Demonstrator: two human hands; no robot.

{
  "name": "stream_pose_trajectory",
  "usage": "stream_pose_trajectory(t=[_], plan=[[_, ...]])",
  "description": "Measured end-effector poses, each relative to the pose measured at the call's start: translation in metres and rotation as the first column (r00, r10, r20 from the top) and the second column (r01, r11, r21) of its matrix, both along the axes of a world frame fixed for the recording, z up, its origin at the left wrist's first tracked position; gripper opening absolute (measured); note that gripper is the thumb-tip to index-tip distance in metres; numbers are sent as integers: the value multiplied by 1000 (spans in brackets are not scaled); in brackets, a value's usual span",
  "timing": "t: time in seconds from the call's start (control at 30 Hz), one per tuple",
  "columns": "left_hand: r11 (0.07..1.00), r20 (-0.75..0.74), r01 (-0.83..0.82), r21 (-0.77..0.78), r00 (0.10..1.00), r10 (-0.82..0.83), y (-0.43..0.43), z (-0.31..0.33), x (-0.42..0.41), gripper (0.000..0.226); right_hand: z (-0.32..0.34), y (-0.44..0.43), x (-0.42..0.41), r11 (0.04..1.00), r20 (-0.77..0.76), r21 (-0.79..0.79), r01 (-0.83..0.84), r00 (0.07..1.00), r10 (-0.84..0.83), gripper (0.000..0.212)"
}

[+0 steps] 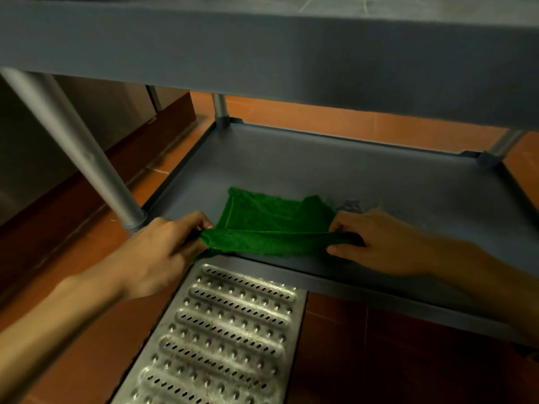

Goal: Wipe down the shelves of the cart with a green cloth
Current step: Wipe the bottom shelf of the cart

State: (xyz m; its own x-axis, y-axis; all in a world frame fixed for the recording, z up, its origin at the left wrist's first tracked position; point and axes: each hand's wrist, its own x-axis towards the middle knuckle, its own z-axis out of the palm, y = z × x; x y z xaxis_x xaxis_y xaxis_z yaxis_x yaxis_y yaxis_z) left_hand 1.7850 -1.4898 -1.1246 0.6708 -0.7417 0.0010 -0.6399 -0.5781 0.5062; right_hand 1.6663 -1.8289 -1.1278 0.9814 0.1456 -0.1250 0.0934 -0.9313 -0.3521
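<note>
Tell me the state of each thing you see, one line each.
Green cloth: partly folded, near edge held taut at both ends.
Left hand: pinches the cloth's left end.
Right hand: pinches the cloth's right end.
Lower shelf: carries the cloth, smudged beside it.
Drain grate: seated in the floor.

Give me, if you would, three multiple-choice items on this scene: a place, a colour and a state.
1. Where is the cloth? A on the lower shelf; B on the floor; C on the top shelf.
2. Its colour? A blue; B green; C white.
3. The left hand and right hand: A both pinch the cloth; B only one touches it; C both hang free.
Answers: 1 A, it lies on the lower shelf's front part; 2 B, plainly green; 3 A, each hand pinches one end.
</note>
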Motion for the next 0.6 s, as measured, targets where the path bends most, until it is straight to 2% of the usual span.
stream_pose_trajectory(t=[0.1, 0.2, 0.27, 0.33, 0.47, 0.53, 0.6], plan=[[999, 38, -20, -49, 999, 22, 5, 15, -10, 15, 17, 2, -10, 997, 2, 80, 5, 1000, -6, 21], [990, -7, -57, -130, 998, 56, 7, 33, -19, 8, 36, 1, -11, 969, -23, 242, 50, 999, -46, 17], [986, -9, -68, -151, 998, 67, 6, 43, -19, 19, 46, -2, -4, 943, -14, 323, 82, 997, -82, 16], [984, 36, -92, -150, 994, 98, -2, 45, -8, 21, 49, -8, 12, 916, 16, 380, 130, 989, -146, 16], [968, 137, -200, -152, 966, 221, -37, 29, 38, 17, 24, -18, 60, 884, 89, 398, 244, 949, -302, 22], [965, 134, -250, -82, 957, 259, -54, 12, 65, 19, 2, -21, 78, 860, 81, 416, 294, 931, -357, 29], [962, 123, -272, -3, 955, 270, -67, -6, 83, 25, -21, -22, 89, 874, 79, 361, 325, 923, -376, 37]])
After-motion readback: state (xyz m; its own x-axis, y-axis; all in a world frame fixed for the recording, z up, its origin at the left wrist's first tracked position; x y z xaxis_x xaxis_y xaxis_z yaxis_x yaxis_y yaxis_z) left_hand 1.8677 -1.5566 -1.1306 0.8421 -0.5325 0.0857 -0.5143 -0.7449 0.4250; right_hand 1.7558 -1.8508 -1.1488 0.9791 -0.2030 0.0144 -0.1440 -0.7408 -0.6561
